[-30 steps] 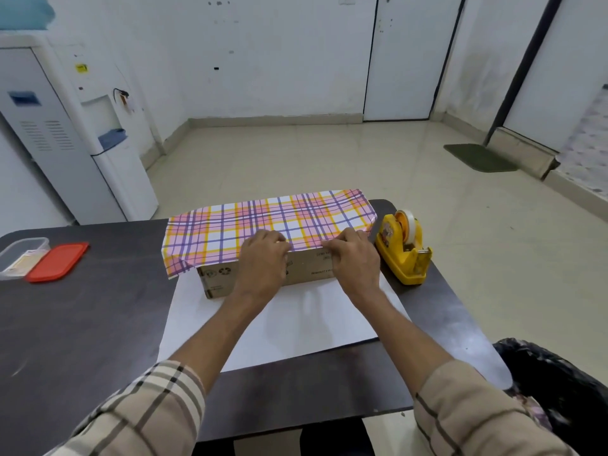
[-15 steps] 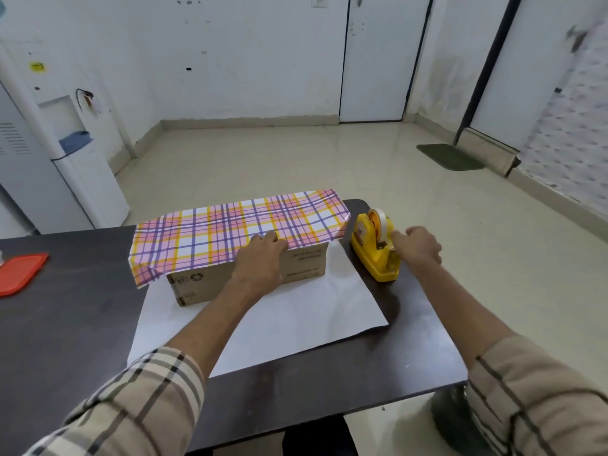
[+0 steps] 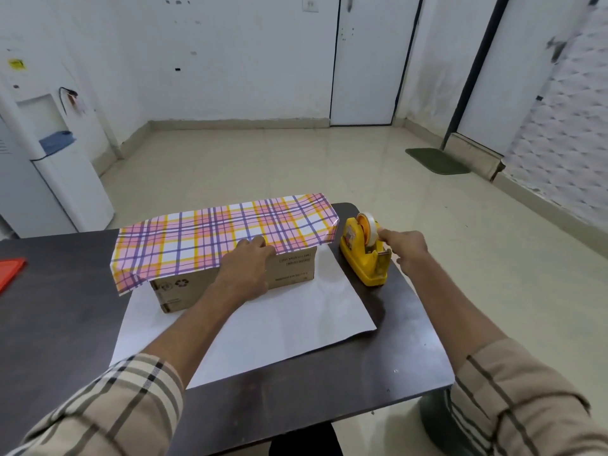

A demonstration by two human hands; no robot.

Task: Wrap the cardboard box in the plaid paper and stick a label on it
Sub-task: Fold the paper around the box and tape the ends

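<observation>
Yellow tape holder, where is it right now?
In the head view, the yellow tape dispenser sits at the right of the dark table, beside the cardboard box, with the right hand touching it.

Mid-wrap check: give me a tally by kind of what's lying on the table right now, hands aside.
cardboard box: 1
plaid paper, one sheet, draped over the box top with its white underside spread toward the person: 1
yellow tape dispenser: 1
red flat item, cut off at the left edge: 1
Total: 4
</observation>
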